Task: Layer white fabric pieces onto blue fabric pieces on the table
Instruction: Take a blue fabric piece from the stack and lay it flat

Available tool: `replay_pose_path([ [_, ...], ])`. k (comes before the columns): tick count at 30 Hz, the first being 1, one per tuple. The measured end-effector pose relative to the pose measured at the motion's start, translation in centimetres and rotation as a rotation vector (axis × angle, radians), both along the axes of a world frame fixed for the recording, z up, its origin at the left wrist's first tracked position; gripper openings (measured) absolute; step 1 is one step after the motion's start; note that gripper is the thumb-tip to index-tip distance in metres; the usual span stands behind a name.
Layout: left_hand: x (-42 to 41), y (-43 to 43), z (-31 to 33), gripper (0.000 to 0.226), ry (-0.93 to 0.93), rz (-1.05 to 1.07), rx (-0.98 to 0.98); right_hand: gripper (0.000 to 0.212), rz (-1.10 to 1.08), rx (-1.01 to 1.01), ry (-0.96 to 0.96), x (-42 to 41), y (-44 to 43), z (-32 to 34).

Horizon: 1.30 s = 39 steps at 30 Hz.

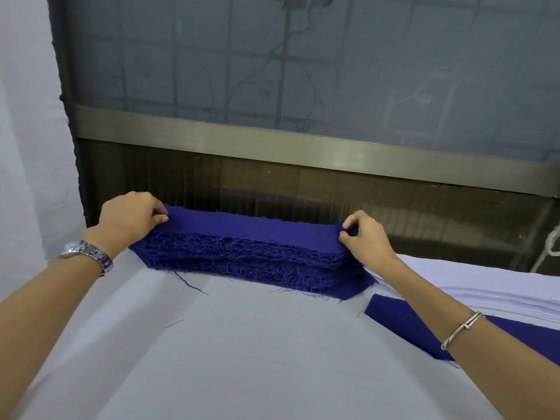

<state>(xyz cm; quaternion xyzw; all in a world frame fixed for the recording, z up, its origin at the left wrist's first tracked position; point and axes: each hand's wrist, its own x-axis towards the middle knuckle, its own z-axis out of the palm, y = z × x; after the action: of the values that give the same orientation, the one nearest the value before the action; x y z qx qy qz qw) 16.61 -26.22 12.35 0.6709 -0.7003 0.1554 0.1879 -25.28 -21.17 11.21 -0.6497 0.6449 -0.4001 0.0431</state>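
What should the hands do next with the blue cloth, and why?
Probably peel the top blue piece off the blue stack and lay it flat: the left hand and right hand each pinch one end of it.

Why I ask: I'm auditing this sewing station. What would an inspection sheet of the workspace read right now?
Surface: table under a pale cloth, lying smooth.
Job's things: blue stack with frayed edges at the far edge; single blue piece at right, next to the white stack.
Clutter: loose blue threads on the cloth.
Hands: left hand and right hand each pinch an end of the top blue piece.
Cables: pale cord at the right edge.
Surroundings: frosted window above a metal rail.
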Motion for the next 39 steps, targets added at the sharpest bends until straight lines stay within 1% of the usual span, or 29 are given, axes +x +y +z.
replay_pose_path([
  [3, -0.2, -0.1, -0.1, 0.025, -0.004, 0.019, -0.012, 0.036, 0.054, -0.058, -0.150, 0.0, -0.1, -0.3],
  [5, -0.2, 0.0, 0.0, 0.024, -0.016, 0.029, -0.017, 0.045, 0.055, -0.088, -0.192, -0.1, -0.2, -0.4],
  [7, -0.1, 0.0, 0.2, 0.022, -0.039, 0.045, -0.023, 0.039, 0.066, -0.100, -0.217, -0.3, -0.2, -0.6],
  [10, -0.1, 0.1, 0.3, 0.025, -0.078, 0.050, -0.034, 0.021, 0.121, -0.139, -0.261, -1.0, 0.2, -0.7],
  [12, -0.2, 0.1, 0.2, 0.037, -0.073, 0.037, -0.039, 0.020, 0.171, -0.164, -0.312, -1.4, 0.6, -0.8],
  [14, -0.3, -0.1, 0.2, 0.055, -0.057, 0.005, -0.025, 0.021, 0.216, -0.174, -0.358, -1.7, 0.9, -1.0],
  [16, -0.3, -0.2, 0.2, 0.070, -0.057, -0.032, -0.010, 0.024, 0.238, -0.188, -0.355, -2.0, 1.0, -1.3],
  [18, -0.3, -0.2, 0.2, 0.079, -0.067, -0.078, -0.014, 0.026, 0.259, -0.198, -0.353, -2.2, 1.1, -1.4],
  [20, -0.4, -0.3, 0.1, 0.082, -0.069, -0.129, -0.038, 0.024, 0.277, -0.194, -0.351, -2.5, 1.2, -1.5],
  [23, -0.2, -0.5, 0.0, 0.074, -0.137, -0.145, -0.069, 0.022, 0.285, -0.180, -0.339, -2.9, 1.2, -1.7],
  [27, 0.5, -0.6, 0.0, 0.036, -0.269, -0.089, -0.146, 0.023, 0.300, -0.174, -0.368, -3.1, 1.2, -1.7],
  [29, 0.8, -0.2, 0.3, 0.023, -0.262, -0.086, -0.167, 0.023, 0.315, -0.181, -0.392, -3.2, 1.2, -1.7],
  [31, 0.9, 0.3, 1.0, 0.020, -0.229, -0.102, -0.181, 0.021, 0.317, -0.179, -0.398, -3.4, 1.3, -1.4],
  [33, 1.0, 0.9, 2.4, 0.024, -0.182, -0.131, -0.163, 0.019, 0.312, -0.164, -0.416, -3.9, 1.7, -0.7],
  [37, 0.1, 3.0, 5.8, 0.030, 0.062, -0.234, -0.048, 0.018, 0.283, -0.182, -0.461, -6.0, 3.5, 1.3],
  [38, -0.4, 3.6, 6.6, 0.025, 0.136, -0.287, -0.012, 0.015, 0.262, -0.178, -0.467, -6.9, 4.1, 1.9],
  [39, -1.0, 4.2, 7.3, 0.013, 0.220, -0.357, 0.029, 0.012, 0.236, -0.165, -0.469, -7.9, 4.9, 2.5],
])
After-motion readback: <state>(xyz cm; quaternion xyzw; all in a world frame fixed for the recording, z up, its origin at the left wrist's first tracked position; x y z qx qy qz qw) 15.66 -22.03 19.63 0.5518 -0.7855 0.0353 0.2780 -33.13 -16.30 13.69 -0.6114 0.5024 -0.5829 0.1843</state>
